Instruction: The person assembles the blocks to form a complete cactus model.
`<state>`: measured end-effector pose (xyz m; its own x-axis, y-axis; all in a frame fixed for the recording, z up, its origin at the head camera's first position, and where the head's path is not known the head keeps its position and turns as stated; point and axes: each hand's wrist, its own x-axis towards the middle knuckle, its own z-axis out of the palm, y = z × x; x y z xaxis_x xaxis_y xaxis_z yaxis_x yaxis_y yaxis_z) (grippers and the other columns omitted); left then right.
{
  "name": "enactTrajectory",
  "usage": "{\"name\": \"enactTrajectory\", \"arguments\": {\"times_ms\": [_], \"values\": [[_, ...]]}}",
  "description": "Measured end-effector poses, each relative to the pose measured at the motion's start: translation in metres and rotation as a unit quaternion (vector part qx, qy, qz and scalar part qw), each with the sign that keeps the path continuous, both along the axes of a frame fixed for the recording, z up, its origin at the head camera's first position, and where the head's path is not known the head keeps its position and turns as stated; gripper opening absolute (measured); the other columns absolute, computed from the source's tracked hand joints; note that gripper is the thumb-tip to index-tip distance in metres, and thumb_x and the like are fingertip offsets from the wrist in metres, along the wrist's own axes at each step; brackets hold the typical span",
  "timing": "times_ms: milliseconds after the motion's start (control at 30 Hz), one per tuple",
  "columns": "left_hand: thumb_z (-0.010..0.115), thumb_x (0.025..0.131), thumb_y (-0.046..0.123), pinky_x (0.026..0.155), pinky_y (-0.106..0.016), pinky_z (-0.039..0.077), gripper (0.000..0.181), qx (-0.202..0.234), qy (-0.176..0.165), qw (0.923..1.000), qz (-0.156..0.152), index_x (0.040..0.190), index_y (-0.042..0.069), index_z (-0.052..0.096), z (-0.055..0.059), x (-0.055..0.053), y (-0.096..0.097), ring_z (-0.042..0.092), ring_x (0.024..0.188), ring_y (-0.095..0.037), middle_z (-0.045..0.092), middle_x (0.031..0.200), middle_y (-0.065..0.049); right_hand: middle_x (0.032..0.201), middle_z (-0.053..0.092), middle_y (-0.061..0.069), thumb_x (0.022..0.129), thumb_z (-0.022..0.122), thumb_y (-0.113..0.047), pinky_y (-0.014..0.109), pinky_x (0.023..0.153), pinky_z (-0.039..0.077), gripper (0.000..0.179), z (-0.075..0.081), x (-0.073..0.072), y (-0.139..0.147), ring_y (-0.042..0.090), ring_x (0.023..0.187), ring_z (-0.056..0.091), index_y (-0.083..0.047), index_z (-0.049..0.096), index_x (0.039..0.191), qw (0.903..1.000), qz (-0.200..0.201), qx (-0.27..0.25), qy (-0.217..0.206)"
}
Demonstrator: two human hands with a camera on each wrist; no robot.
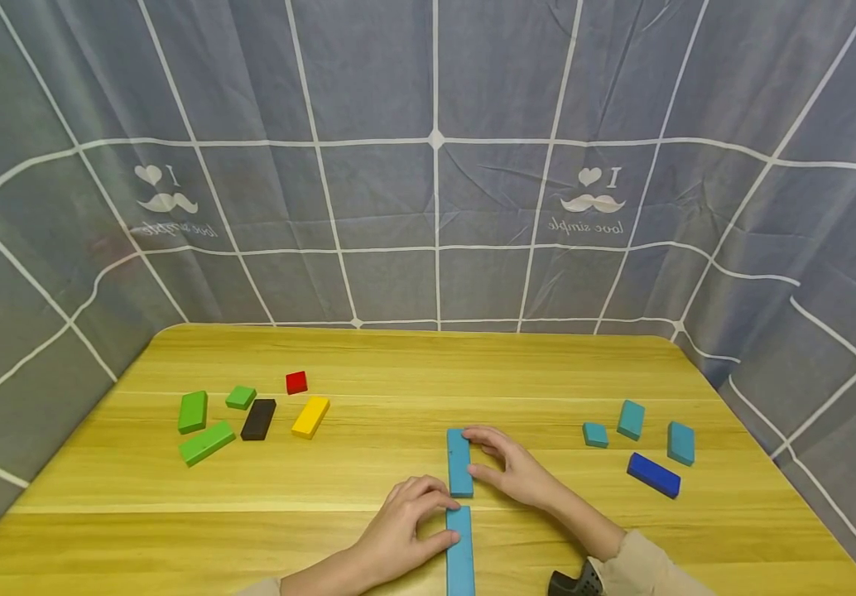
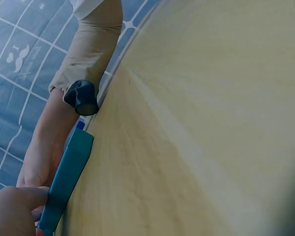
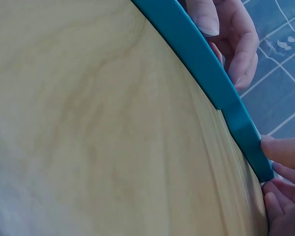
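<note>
Two long light-blue blocks lie in line at the front middle of the table, a narrow gap between them in the head view. My left hand (image 1: 406, 526) grips the near light-blue block (image 1: 461, 567), thumb on its left side and index finger at its far end. On the far light-blue block (image 1: 460, 465), my right hand (image 1: 510, 472) has its thumb on the right side and fingertips at the far end. The right wrist view shows the far block (image 3: 248, 142) between thumb and fingers. In the left wrist view, the left thumb presses the near block (image 2: 69, 177).
At left lie several green blocks (image 1: 208, 444), a black block (image 1: 258, 420), a yellow block (image 1: 311, 417) and a red block (image 1: 296, 382). At right are small light-blue blocks (image 1: 631, 420) and a dark blue block (image 1: 654, 475). A grey curtain (image 1: 383, 190) surrounds the wooden table (image 1: 398, 364).
</note>
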<state>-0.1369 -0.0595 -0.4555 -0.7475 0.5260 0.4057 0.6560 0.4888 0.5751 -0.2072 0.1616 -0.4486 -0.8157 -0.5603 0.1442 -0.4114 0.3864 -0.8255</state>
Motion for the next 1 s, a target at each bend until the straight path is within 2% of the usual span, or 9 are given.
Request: {"name": "enactTrajectory", "arguments": {"times_ms": [233, 500, 733, 1000], "values": [[0.067, 0.082, 0.036, 0.088, -0.038, 0.039, 0.04, 0.012, -0.012, 0.9997, 0.015, 0.113, 0.014, 0.056, -0.001, -0.002, 0.001, 0.048, 0.098, -0.01, 0.052, 0.109, 0.009, 0.133, 0.045, 0.01, 0.087, 0.063, -0.019, 0.04, 0.101, 0.033, 0.046, 0.003, 0.001, -0.002, 0.028, 0.124, 0.041, -0.005, 0.048, 0.128, 1.0, -0.004, -0.001, -0.004], [0.069, 0.078, 0.038, 0.088, -0.04, 0.036, 0.047, -0.01, 0.0, 0.9992, 0.039, 0.117, 0.015, 0.054, -0.002, -0.002, 0.002, 0.046, 0.097, -0.008, 0.052, 0.109, 0.008, 0.127, 0.048, 0.018, 0.083, 0.065, -0.007, 0.048, 0.098, 0.034, 0.043, 0.023, 0.013, -0.01, 0.036, 0.119, 0.043, 0.003, 0.05, 0.123, 0.9999, -0.003, -0.013, 0.001], [0.067, 0.078, 0.041, 0.081, -0.034, 0.034, 0.048, -0.027, 0.007, 0.9982, 0.053, 0.117, 0.015, 0.056, -0.003, -0.002, 0.002, 0.043, 0.09, -0.007, 0.051, 0.104, 0.009, 0.126, 0.051, 0.008, 0.083, 0.067, -0.02, 0.041, 0.098, 0.036, 0.042, 0.001, 0.003, -0.005, 0.028, 0.119, 0.045, -0.008, 0.053, 0.121, 0.9997, -0.008, 0.002, 0.022], [0.065, 0.079, 0.045, 0.075, -0.027, 0.031, 0.053, -0.044, -0.005, 0.9972, 0.06, 0.121, 0.014, 0.056, -0.001, -0.001, 0.002, 0.039, 0.084, -0.005, 0.05, 0.099, 0.009, 0.124, 0.052, 0.005, 0.082, 0.068, -0.027, 0.041, 0.097, 0.037, 0.043, -0.002, 0.001, -0.003, 0.026, 0.117, 0.047, -0.012, 0.055, 0.12, 0.9997, -0.01, 0.002, 0.02]]}}
